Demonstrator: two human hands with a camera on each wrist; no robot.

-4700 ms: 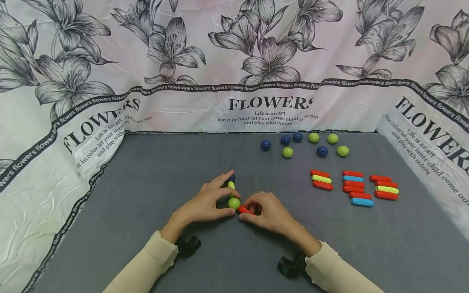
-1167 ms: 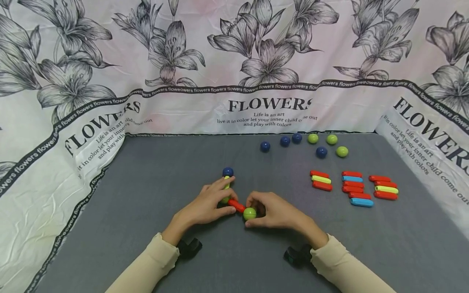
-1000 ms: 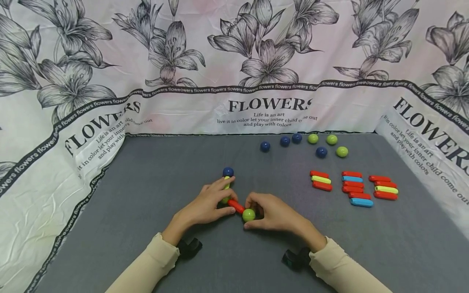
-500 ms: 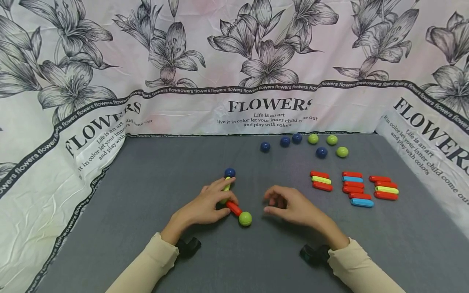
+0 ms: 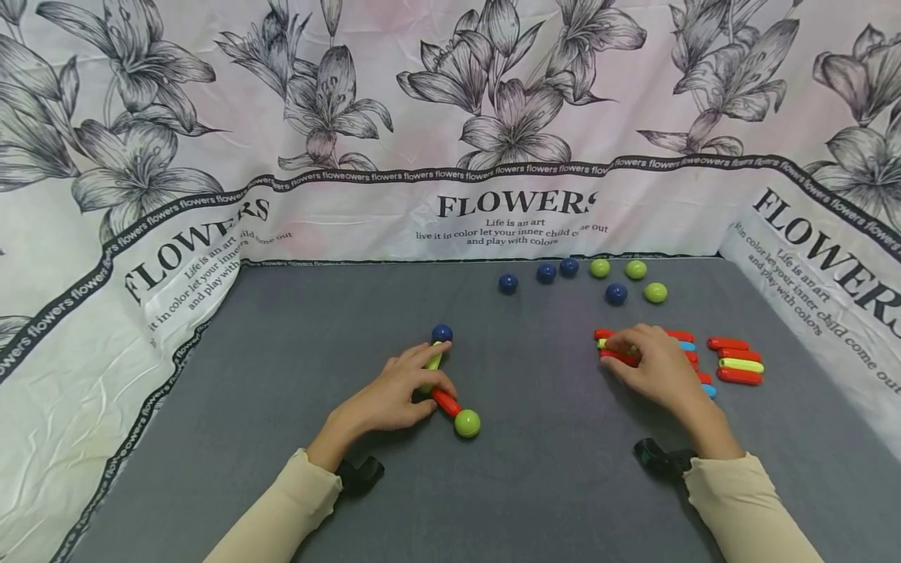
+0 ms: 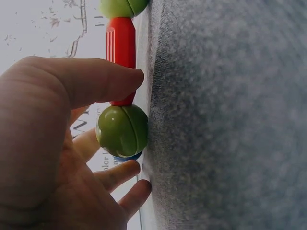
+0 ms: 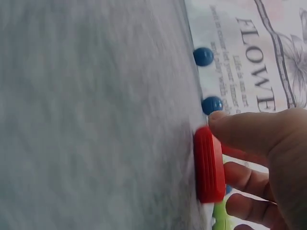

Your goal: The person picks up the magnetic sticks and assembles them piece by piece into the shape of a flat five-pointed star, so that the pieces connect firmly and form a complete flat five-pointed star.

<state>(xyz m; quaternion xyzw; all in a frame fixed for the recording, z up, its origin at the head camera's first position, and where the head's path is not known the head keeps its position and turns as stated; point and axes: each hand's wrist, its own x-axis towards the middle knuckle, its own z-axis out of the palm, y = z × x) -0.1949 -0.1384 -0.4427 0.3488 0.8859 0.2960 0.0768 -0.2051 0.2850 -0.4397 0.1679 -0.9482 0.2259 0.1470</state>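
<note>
My left hand [image 5: 397, 391] pinches a red toy rod [image 6: 123, 43] between thumb and fingers. This rod joins one green ball [image 5: 467, 423] at its near end and another green ball [image 6: 123, 132] at its far end. From the second ball a yellow-green rod [image 5: 436, 358], partly under my fingers, runs up to a blue ball [image 5: 441, 333]. My right hand [image 5: 658, 367] is at the left stack of rods. Its thumb and fingers stand around a red rod [image 7: 209, 165], thumb tip at one end; the rod's near face is uncovered. The hand hides parts of the stacks.
Several blue balls [image 5: 507, 284] and green balls [image 5: 655, 293] lie along the back of the grey table [image 5: 317, 313]. Another stack of red and yellow-green rods [image 5: 741, 364] lies at the right. A flower-printed cloth [image 5: 338, 211] hangs behind.
My right hand set a green ball on the red rod's end, let it go, and moved right to the rod stacks. The left hand shifted from the first green ball to the red rod.
</note>
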